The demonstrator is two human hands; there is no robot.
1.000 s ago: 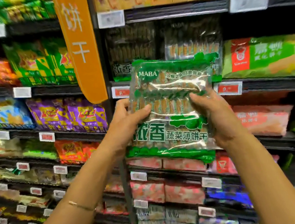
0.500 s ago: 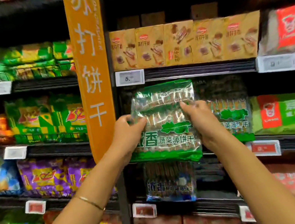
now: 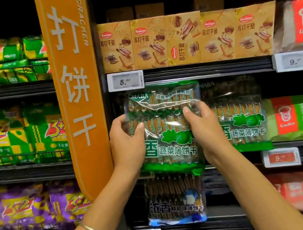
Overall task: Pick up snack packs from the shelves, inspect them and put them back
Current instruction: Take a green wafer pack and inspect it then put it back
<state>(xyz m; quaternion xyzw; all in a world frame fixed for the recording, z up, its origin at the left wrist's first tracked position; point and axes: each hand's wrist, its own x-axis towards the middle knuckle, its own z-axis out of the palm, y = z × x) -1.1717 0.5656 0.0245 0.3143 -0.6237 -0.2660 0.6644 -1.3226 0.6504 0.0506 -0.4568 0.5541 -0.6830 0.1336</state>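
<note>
A clear-and-green pack of thin vegetable crackers (image 3: 166,132) is held upright at the mouth of the middle shelf, its top just under the shelf rail (image 3: 207,69) above. My left hand (image 3: 127,149) grips its left edge and my right hand (image 3: 206,129) grips its right side, thumbs across the front. A matching green pack (image 3: 244,119) stands on the same shelf right beside it. Below sits a similar blue-trimmed cracker pack (image 3: 174,199).
An orange hanging sign (image 3: 77,87) runs down the shelf post just left of my left hand. Tan cracker boxes (image 3: 184,39) line the shelf above. Green and purple snack bags (image 3: 17,135) fill the left bay. Price tags (image 3: 125,81) clip to the rails.
The green pack has risen and moved away from me into the shelf opening, both hands still on it. The view has tilted upward and closed in on the shelves.
</note>
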